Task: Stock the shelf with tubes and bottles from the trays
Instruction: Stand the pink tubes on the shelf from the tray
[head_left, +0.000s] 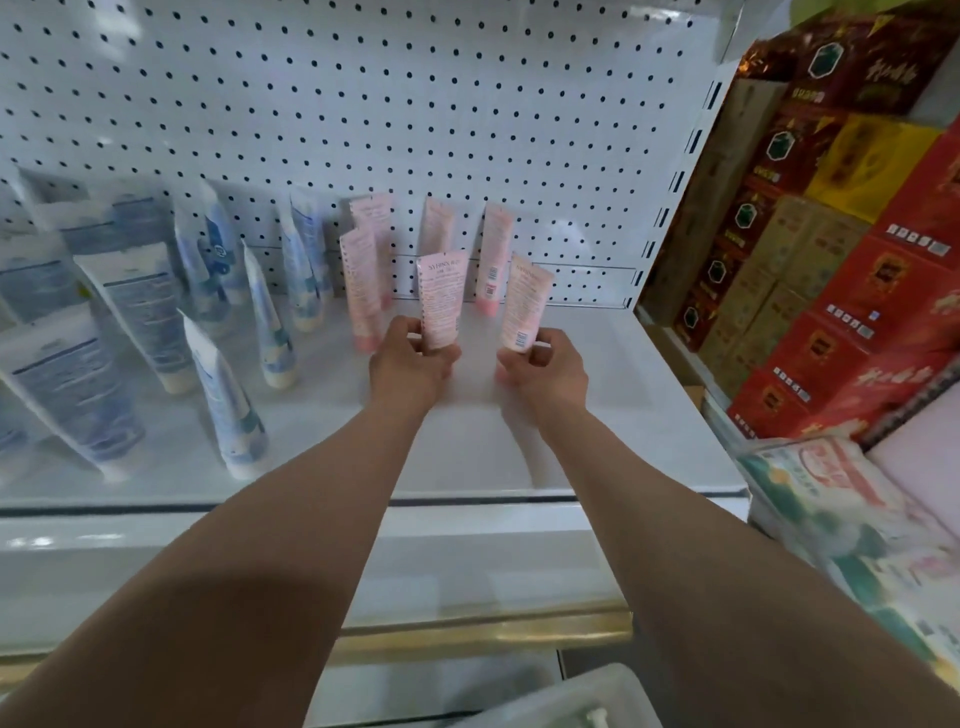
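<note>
On the far left of the white metal shelf (597, 415), a group of large white tubes with blue label bands (67, 374) stands cap-down, leaning towards the white pegboard back panel (363, 104). Just right of them, slimmer blue-and-white patterned tubes (228, 395) stand the same way, cream caps on the shelf and crimped ends up. Next comes a cluster of pale pink tubes (363, 280) near the pegboard, also cap-down, their long axes close to vertical with a slight lean.

The left hand (413, 366) grips the lower part of a pale pink tube with printed text (440, 301), fingers and thumb curled round it near the cap. That tube stands nearly upright, crimped end up, in front of the pink cluster; whether its cap touches the shelf is hidden by the fingers. The right hand (543, 369) pinches the lower end of a second pale pink tube with a barcode (525, 304), which tilts its top a little to the right, just beside the first.

Judging by the shelf, the stocking is well under way: the left half is filled, while the right part of the shelf carries nothing but these two. At the bottom edge, a clear plastic tray (571, 696) shows only partly, so what remains in it cannot be told. Red and yellow cartons (831, 208) are stacked at the far right.
</note>
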